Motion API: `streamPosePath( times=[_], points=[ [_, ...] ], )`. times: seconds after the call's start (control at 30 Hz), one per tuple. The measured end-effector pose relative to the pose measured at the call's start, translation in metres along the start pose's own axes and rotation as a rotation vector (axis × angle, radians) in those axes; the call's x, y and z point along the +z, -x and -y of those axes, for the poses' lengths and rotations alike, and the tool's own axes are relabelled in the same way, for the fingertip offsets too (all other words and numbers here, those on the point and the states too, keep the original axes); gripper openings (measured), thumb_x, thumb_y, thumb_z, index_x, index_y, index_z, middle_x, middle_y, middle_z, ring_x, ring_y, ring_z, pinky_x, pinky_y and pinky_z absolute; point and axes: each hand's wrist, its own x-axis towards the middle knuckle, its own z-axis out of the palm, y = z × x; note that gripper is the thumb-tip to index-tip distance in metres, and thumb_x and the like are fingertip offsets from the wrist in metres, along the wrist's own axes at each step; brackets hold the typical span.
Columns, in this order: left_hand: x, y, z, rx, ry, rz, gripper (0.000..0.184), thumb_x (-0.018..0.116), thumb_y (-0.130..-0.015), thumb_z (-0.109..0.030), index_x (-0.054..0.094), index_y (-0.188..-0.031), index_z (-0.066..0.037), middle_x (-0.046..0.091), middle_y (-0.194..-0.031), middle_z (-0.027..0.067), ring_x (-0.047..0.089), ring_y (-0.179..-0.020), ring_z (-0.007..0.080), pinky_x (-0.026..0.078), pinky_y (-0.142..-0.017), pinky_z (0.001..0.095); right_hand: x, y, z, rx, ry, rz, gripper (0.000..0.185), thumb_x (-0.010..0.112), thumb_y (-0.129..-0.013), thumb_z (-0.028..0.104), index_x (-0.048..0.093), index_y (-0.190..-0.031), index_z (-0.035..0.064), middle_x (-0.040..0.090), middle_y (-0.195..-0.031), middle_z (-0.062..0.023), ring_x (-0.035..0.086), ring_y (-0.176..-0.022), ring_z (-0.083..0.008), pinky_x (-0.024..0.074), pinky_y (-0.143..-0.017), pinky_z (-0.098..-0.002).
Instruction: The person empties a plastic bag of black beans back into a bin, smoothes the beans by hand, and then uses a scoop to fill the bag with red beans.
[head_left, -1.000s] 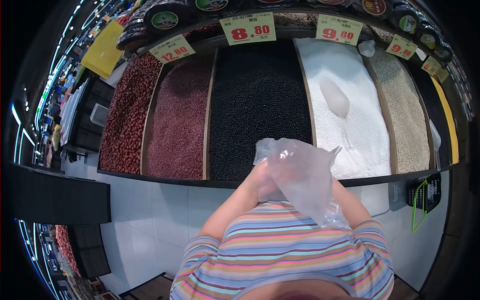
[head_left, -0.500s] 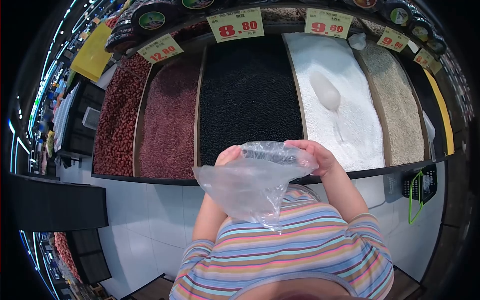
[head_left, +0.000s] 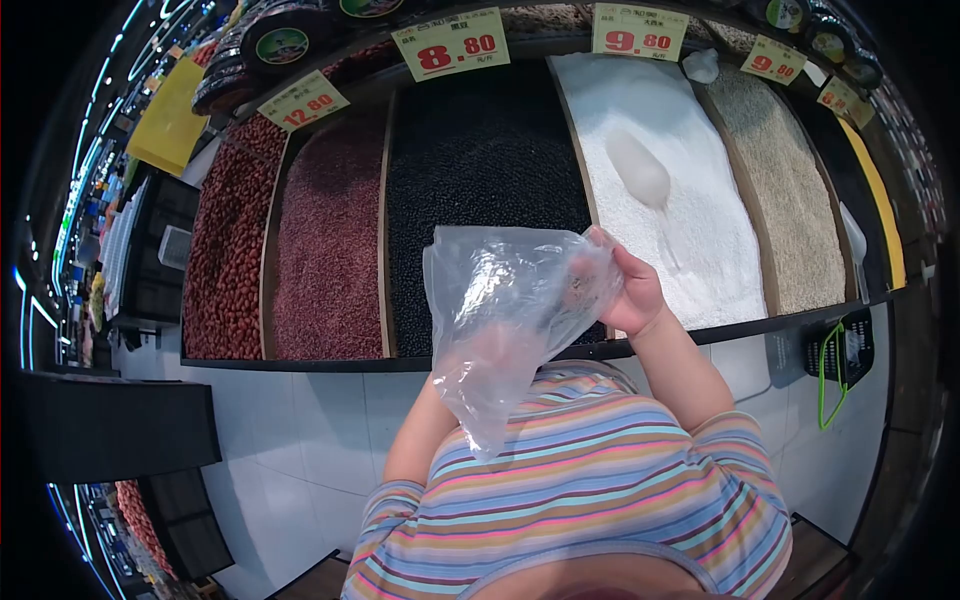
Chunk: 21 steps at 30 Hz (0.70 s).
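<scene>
A clear plastic bag [head_left: 500, 300] hangs spread out over the front edge of the black bean bin [head_left: 480, 160]. My right hand [head_left: 635, 292] pinches the bag's right end, beside the front of the white grain bin [head_left: 690, 200]. Behind or inside the bag, my left hand [head_left: 490, 350] shows only as a blurred shape through the plastic, so its fingers cannot be made out. In the white grain lies a pale scoop [head_left: 638, 170], apart from both hands.
Red beans [head_left: 232, 240] and small reddish beans [head_left: 330, 230] fill the left bins; beige grain [head_left: 780, 190] is at the right. Price cards [head_left: 450, 45] line the back. A black basket [head_left: 852, 350] with a green handle stands at the lower right.
The bag has gone from bunched up to spread open and now stands higher over the black beans. My left hand, visible at the bag's edge half a second ago, is now covered by plastic.
</scene>
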Motion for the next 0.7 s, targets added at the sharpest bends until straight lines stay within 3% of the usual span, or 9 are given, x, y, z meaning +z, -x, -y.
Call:
streamPosePath(
  times=[0.17,0.23,0.3,0.33,0.43,0.5,0.53,0.63,0.7],
  points=[
    [-0.009,-0.005,0.004,-0.164,-0.024,-0.107,0.015,0.055,-0.088,-0.013,0.062,-0.096,-0.002,0.064,-0.091,0.0112,0.064,-0.083,0.0193,0.054,-0.072,0.0334,0.040,0.000,-0.007,0.215,0.160,0.250,0.052,0.054,-0.091,0.027,0.037,-0.136,0.0075,0.061,-0.106,-0.0203,0.064,-0.080,-0.0221,0.0497,-0.072,-0.0309],
    [-0.047,-0.008,-0.005,0.063,0.283,-0.118,0.020,0.052,-0.090,-0.014,0.062,-0.099,0.000,0.065,-0.097,0.0161,0.065,-0.090,0.0249,0.053,-0.079,0.0389,0.018,0.005,-0.017,0.270,0.377,0.233,0.048,0.059,-0.088,0.021,0.045,-0.131,0.0042,0.065,-0.094,-0.0164,0.062,-0.066,-0.0150,0.0469,-0.062,-0.0228],
    [-0.068,0.002,-0.021,0.181,0.488,-0.143,0.026,0.042,-0.092,-0.016,0.061,-0.093,0.001,0.065,-0.095,0.0192,0.065,-0.088,0.0306,0.052,-0.081,0.0474,0.004,0.008,-0.031,0.537,1.033,-0.102,0.035,0.064,-0.083,0.013,0.057,-0.115,0.0003,0.064,-0.079,-0.0070,0.055,-0.061,-0.0086,0.0427,-0.058,-0.0212],
    [-0.089,0.003,-0.016,0.199,0.446,0.032,0.032,0.042,-0.091,-0.023,0.063,-0.097,0.001,0.065,-0.099,0.0205,0.062,-0.095,0.0365,0.048,-0.087,0.0524,-0.001,0.003,-0.034,0.609,1.007,-0.171,0.020,0.064,-0.084,0.010,0.063,-0.102,0.0000,0.061,-0.076,-0.0024,0.053,-0.061,-0.0079,0.0418,-0.060,-0.0219],
    [-0.066,0.006,-0.011,0.068,0.659,0.095,0.023,0.047,-0.089,-0.019,0.062,-0.093,-0.002,0.066,-0.089,0.0154,0.065,-0.079,0.0263,0.053,-0.075,0.0424,-0.015,-0.006,-0.026,0.375,1.043,-0.181,0.016,0.058,-0.088,0.011,0.062,-0.100,0.0007,0.058,-0.071,-0.0002,0.053,-0.063,-0.0083,0.0434,-0.065,-0.0231],
    [-0.021,-0.003,0.001,-0.022,0.143,-0.385,0.023,0.054,-0.087,-0.018,0.062,-0.099,0.000,0.066,-0.091,0.0107,0.064,-0.078,0.0213,0.053,-0.073,0.0363,-0.003,-0.014,-0.002,-0.081,0.558,-0.134,0.012,0.053,-0.090,0.011,0.060,-0.093,0.0027,0.057,-0.069,0.0000,0.055,-0.065,-0.0099,0.0454,-0.067,-0.0257],
    [-0.053,-0.002,0.032,-0.129,-0.031,-0.188,0.042,0.059,-0.086,-0.019,0.050,-0.123,0.000,0.059,-0.112,0.0107,0.060,-0.095,0.0214,0.052,-0.076,0.0377,0.013,-0.017,0.019,-0.222,0.494,-0.164,0.012,0.050,-0.092,0.013,0.058,-0.088,0.0048,0.057,-0.068,-0.0010,0.057,-0.068,-0.0116,0.0470,-0.068,-0.0285],
    [-0.004,0.004,0.042,-0.193,-0.092,-0.187,0.052,0.064,-0.084,-0.028,0.048,-0.126,-0.002,0.060,-0.107,0.0081,0.060,-0.093,0.0193,0.051,-0.076,0.0364,0.036,-0.018,0.021,-0.175,0.435,-0.035,0.014,0.049,-0.093,0.014,0.058,-0.086,0.0061,0.058,-0.069,-0.0020,0.057,-0.066,-0.0126,0.0483,-0.067,-0.0292],
    [-0.056,0.003,0.049,-0.185,-0.003,-0.076,0.058,0.064,-0.084,-0.037,0.046,-0.127,-0.003,0.060,-0.105,0.0075,0.060,-0.090,0.0186,0.052,-0.074,0.0364,0.038,-0.021,0.015,-0.166,0.475,-0.147,0.014,0.050,-0.093,0.014,0.058,-0.085,0.0066,0.058,-0.069,-0.0017,0.057,-0.064,-0.0123,0.0480,-0.064,-0.0284]
  ],
)
